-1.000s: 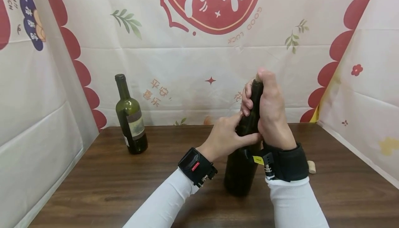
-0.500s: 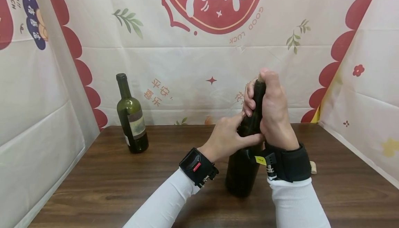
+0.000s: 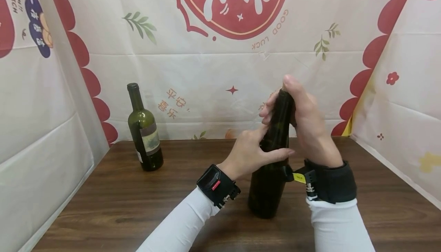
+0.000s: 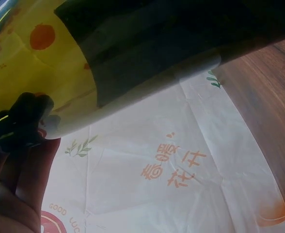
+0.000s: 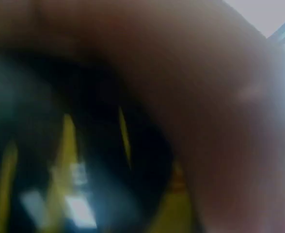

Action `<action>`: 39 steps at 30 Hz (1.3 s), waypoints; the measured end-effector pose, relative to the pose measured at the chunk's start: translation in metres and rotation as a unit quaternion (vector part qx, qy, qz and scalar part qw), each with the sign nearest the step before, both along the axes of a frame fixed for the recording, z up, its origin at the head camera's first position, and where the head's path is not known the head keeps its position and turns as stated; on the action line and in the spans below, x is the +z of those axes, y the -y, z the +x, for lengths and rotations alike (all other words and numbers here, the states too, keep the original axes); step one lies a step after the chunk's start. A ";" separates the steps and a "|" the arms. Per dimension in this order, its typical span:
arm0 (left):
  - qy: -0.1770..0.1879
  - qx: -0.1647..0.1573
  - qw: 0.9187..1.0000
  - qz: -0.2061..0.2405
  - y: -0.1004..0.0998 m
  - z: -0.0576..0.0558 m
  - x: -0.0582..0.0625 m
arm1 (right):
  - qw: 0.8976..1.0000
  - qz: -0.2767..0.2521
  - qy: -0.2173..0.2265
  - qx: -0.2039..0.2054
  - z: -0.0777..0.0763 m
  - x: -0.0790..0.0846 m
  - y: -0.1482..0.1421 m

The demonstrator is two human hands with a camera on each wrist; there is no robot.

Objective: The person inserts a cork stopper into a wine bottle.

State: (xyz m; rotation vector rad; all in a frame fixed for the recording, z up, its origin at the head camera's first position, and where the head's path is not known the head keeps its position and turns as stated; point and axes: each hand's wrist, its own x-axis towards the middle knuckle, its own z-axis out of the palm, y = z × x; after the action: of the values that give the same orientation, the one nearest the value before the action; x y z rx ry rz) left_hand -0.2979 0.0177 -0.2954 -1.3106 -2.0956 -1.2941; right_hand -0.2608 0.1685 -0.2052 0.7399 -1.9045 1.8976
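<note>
A dark green wine bottle (image 3: 267, 194) stands on the table, its neck leaning slightly right in the head view. My left hand (image 3: 246, 150) grips its shoulder, thumb across the near side. Around the neck curls my right hand (image 3: 306, 120), fingers passing behind the glass and thumb at the mouth on top of a cork (image 3: 284, 88), of which only a sliver shows. In the left wrist view the bottle (image 4: 171, 43) crosses the top and my fingers (image 4: 31, 174) reach it at lower left. The right wrist view is blurred, with dark glass (image 5: 94, 160) beneath my hand.
A second green wine bottle (image 3: 142, 120) with a pale label stands upright at the back left of the brown wooden table (image 3: 120, 206). Printed cloth (image 3: 206, 72) hangs behind the table and along both sides.
My right wrist has shifted right, away from the bottle, while its thumb stays at the mouth. A small loose cork seen earlier beside that wrist is now hidden. The left hand keeps its grip.
</note>
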 end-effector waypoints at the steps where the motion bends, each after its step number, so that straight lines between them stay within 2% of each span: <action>1: 0.001 -0.002 1.000 0.000 0.000 0.000 0.000 | 1.000 0.028 0.001 -0.005 0.002 0.002 -0.005; 4: 0.012 -0.011 1.000 -0.001 0.000 -0.001 0.000 | 0.991 0.131 -0.004 -0.033 0.010 0.007 -0.018; 7: 0.014 -0.020 1.000 -0.004 0.000 -0.001 0.001 | 0.970 0.237 -0.010 -0.054 0.017 0.010 -0.030; 9: 0.018 -0.020 1.000 -0.007 0.001 -0.001 0.001 | 0.956 0.289 -0.021 -0.050 0.018 0.011 -0.036; 11: 0.024 -0.020 0.999 -0.010 0.001 -0.001 0.002 | 0.947 0.318 -0.032 -0.034 0.018 0.011 -0.040; 14: 0.035 -0.021 0.999 -0.019 0.002 -0.001 0.002 | 0.941 0.337 -0.044 -0.013 0.017 0.011 -0.043; 17: 0.040 -0.018 0.999 -0.032 0.005 -0.002 0.003 | 0.938 0.342 -0.047 -0.009 0.017 0.010 -0.044; 25: 0.046 0.007 0.996 -0.069 0.020 -0.007 0.007 | 0.932 0.358 -0.034 -0.049 0.019 0.011 -0.043; 30: 0.041 0.011 0.998 -0.038 0.033 -0.017 0.010 | 0.935 0.348 -0.040 -0.060 0.017 0.009 -0.043; 33: 0.027 0.042 0.999 -0.013 0.045 -0.023 0.014 | 0.934 0.347 -0.040 -0.070 0.015 0.008 -0.044; 36: 0.011 0.078 0.997 0.010 0.060 -0.030 0.019 | 0.930 0.354 -0.043 -0.091 0.010 0.006 -0.046; 39: -0.004 0.101 0.994 0.035 0.077 -0.036 0.025 | 0.927 0.356 -0.046 -0.113 0.004 0.004 -0.047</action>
State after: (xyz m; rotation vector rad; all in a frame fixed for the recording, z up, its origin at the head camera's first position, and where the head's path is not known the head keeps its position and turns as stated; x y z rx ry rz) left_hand -0.3337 -0.0588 -0.2708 -1.0432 -2.0956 -1.2599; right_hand -0.2572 0.2156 -0.2009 0.7332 -2.4996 0.9906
